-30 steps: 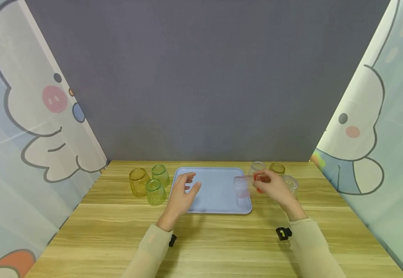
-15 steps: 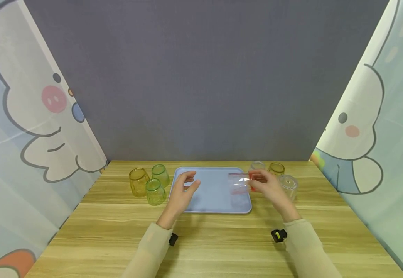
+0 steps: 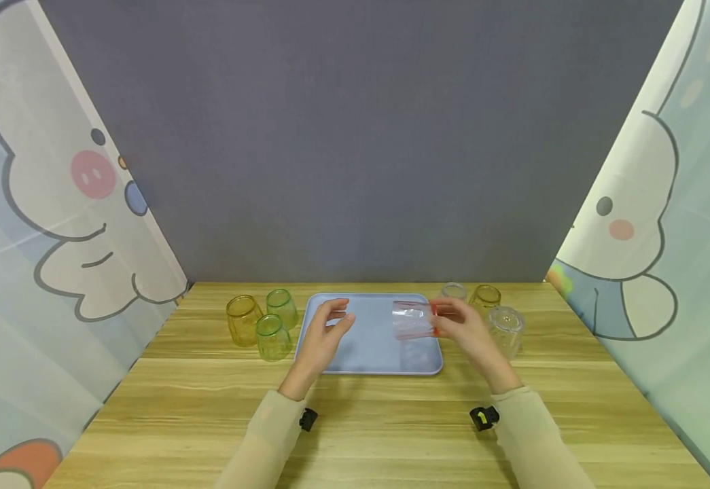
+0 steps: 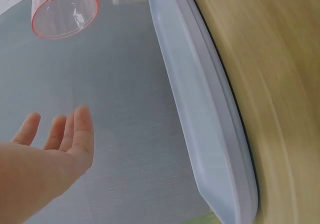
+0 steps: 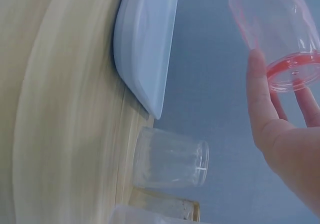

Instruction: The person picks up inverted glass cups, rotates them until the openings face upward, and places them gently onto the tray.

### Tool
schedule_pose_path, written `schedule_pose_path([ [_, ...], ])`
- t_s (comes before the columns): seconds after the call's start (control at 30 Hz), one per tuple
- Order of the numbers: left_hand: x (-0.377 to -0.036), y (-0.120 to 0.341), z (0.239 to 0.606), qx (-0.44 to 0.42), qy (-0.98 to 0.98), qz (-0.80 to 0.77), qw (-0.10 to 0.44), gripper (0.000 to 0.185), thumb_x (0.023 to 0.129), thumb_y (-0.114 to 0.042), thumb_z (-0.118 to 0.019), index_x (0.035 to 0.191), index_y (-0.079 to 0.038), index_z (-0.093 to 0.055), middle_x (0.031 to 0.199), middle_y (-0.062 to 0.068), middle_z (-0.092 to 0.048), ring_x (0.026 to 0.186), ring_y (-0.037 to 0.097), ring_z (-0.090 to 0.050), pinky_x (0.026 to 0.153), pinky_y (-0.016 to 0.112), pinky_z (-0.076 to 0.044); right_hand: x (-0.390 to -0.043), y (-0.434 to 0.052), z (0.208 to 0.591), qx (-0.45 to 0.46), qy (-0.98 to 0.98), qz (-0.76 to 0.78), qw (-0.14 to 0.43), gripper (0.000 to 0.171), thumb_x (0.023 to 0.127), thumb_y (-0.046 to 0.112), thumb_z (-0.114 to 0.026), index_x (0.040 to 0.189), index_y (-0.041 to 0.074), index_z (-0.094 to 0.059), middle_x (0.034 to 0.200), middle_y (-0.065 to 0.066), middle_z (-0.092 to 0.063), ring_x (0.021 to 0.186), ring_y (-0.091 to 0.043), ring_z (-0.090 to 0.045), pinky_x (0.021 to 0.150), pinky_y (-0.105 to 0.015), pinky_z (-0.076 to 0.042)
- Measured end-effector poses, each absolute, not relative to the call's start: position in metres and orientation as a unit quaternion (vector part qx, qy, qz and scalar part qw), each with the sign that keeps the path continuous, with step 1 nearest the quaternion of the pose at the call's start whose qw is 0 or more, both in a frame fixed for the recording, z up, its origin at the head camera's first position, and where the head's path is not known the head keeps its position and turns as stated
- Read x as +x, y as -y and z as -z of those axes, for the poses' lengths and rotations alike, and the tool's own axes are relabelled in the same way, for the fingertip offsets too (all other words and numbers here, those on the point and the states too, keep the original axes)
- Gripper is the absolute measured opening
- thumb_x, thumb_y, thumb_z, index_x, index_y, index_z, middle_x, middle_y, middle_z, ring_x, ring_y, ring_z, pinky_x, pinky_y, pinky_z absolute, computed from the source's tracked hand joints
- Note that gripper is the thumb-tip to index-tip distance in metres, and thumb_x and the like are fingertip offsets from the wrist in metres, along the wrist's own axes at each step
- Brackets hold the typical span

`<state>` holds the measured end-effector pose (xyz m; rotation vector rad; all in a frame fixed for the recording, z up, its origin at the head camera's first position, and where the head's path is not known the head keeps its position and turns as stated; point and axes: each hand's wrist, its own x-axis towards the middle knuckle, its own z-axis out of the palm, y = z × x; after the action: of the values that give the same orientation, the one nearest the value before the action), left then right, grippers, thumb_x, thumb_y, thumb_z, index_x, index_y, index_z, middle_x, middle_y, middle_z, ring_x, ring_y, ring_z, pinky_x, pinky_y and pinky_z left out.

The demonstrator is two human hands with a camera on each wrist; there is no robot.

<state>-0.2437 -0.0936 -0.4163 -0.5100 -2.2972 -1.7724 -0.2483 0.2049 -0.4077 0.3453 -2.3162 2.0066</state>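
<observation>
My right hand (image 3: pixel 461 326) grips a clear pink-tinted cup (image 3: pixel 412 319) by its base, lying on its side with the mouth pointing left, above the right part of the pale blue tray (image 3: pixel 355 363). The right wrist view shows my fingers (image 5: pixel 262 91) round the cup (image 5: pixel 277 29). My left hand (image 3: pixel 324 333) hovers over the tray's left part, fingers relaxed and holding nothing. In the left wrist view the cup's mouth (image 4: pixel 65 11) faces my left hand (image 4: pixel 55 144), a gap between them.
Two green cups (image 3: pixel 272 336) (image 3: pixel 282 307) and a yellow one (image 3: pixel 241 319) stand upside down left of the tray. Two clear cups (image 3: pixel 504 329) (image 3: pixel 452 292) and a yellow one (image 3: pixel 488 297) stand at its right. Cartoon curtains flank the wooden table (image 3: pixel 367 421).
My right hand has carried the pink cup leftward and slightly up, from the tray's right edge to over the tray. My left hand has barely moved.
</observation>
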Motion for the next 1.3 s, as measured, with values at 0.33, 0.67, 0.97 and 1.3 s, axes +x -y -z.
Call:
schedule_pose_path([
  [0.33,-0.243,0.093,0.416,-0.182,0.758,0.62,0.089,0.046,0.104,-0.027,-0.059,0.144,-0.006,-0.051,0.139,0.016,-0.052,0.128,0.032,-0.052,0.107,0.052,-0.042,-0.245,-0.197,0.408,0.117,0.73,-0.673,0.026,0.045,0.096,0.006,-0.065,0.135,-0.01,-0.053,0.125,-0.026,-0.056,0.1,-0.014,-0.063,0.086,-0.03,-0.058],
  [0.67,-0.241,0.091,0.413,-0.185,0.746,0.634,0.081,0.045,0.103,-0.025,-0.059,0.144,-0.007,-0.052,0.139,0.015,-0.053,0.126,0.032,-0.053,0.105,0.052,-0.043,-0.239,-0.188,0.406,0.117,0.687,-0.717,0.01,0.047,0.097,0.005,-0.065,0.137,-0.013,-0.049,0.119,-0.017,-0.055,0.098,-0.015,-0.062,0.086,-0.031,-0.058],
  [0.97,-0.24,0.09,0.411,-0.193,0.739,0.64,0.079,0.046,0.103,-0.024,-0.059,0.144,-0.006,-0.052,0.14,0.016,-0.053,0.127,0.032,-0.053,0.105,0.051,-0.043,-0.234,-0.18,0.403,0.131,0.675,-0.726,0.004,0.047,0.097,0.006,-0.064,0.136,-0.013,-0.048,0.118,-0.014,-0.056,0.098,-0.016,-0.062,0.086,-0.032,-0.058],
  [1.3,-0.238,0.089,0.41,-0.209,0.735,0.642,0.066,0.048,0.102,-0.021,-0.059,0.146,-0.005,-0.049,0.141,0.018,-0.05,0.129,0.04,-0.05,0.106,0.051,-0.043,-0.233,-0.172,0.409,0.135,0.67,-0.73,0.001,0.046,0.096,0.003,-0.064,0.136,-0.014,-0.049,0.115,-0.013,-0.057,0.096,-0.015,-0.062,0.085,-0.031,-0.058],
])
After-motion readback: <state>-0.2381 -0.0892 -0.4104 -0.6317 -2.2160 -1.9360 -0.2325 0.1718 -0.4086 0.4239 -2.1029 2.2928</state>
